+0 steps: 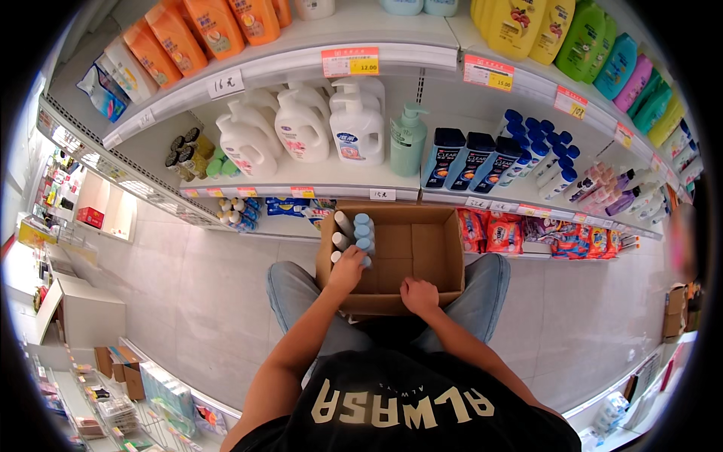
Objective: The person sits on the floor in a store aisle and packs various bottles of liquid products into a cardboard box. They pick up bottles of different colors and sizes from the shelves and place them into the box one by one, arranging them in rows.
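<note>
An open cardboard box (435,254) sits between my knees, in front of the shelf. Along its left side stand white-capped bottles (340,240) and a row of blue-capped bottles (362,231). My left hand (345,274) reaches over the box's left part, its fingers at the nearest blue caps. Whether it grips a bottle is hidden by the hand itself. At the near wall of the box, my right hand (419,295) has its fingers curled over the rim. Bare cardboard bottom shows to the right of the bottles.
Above the box, a shelf (339,183) bears white pump jugs (356,130), a green pump bottle (408,141), dark shampoo bottles (471,161) and blue-capped bottles (536,150). Detergent bags (502,233) lie on the bottom shelf. A higher shelf (395,53) overhangs these. Behind me stand more racks (113,412).
</note>
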`<act>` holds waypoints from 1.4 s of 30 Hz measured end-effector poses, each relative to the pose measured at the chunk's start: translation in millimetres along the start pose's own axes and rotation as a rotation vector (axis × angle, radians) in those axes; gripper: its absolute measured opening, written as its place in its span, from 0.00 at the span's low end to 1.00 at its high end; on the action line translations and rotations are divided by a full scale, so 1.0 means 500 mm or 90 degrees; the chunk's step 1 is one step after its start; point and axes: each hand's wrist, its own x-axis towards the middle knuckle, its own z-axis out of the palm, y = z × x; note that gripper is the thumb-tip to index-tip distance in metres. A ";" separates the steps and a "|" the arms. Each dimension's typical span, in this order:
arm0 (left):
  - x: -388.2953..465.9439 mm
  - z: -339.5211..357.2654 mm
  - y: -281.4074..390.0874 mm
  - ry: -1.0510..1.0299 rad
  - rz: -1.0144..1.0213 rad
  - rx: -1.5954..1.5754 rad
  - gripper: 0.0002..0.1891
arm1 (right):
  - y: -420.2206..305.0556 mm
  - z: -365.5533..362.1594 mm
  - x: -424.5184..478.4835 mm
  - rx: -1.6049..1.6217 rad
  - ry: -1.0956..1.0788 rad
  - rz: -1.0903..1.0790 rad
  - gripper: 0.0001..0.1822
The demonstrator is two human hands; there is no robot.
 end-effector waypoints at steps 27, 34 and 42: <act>0.277 -0.459 0.322 0.549 0.451 0.088 0.13 | -0.013 -0.017 -0.008 -0.019 0.000 0.011 0.15; 0.524 -0.652 0.559 0.556 0.475 0.093 0.24 | 0.003 -0.013 -0.007 -0.022 -0.043 0.051 0.17; 0.706 -0.689 0.593 0.447 0.427 0.149 0.40 | 0.004 -0.007 -0.016 -0.005 -0.005 0.022 0.16</act>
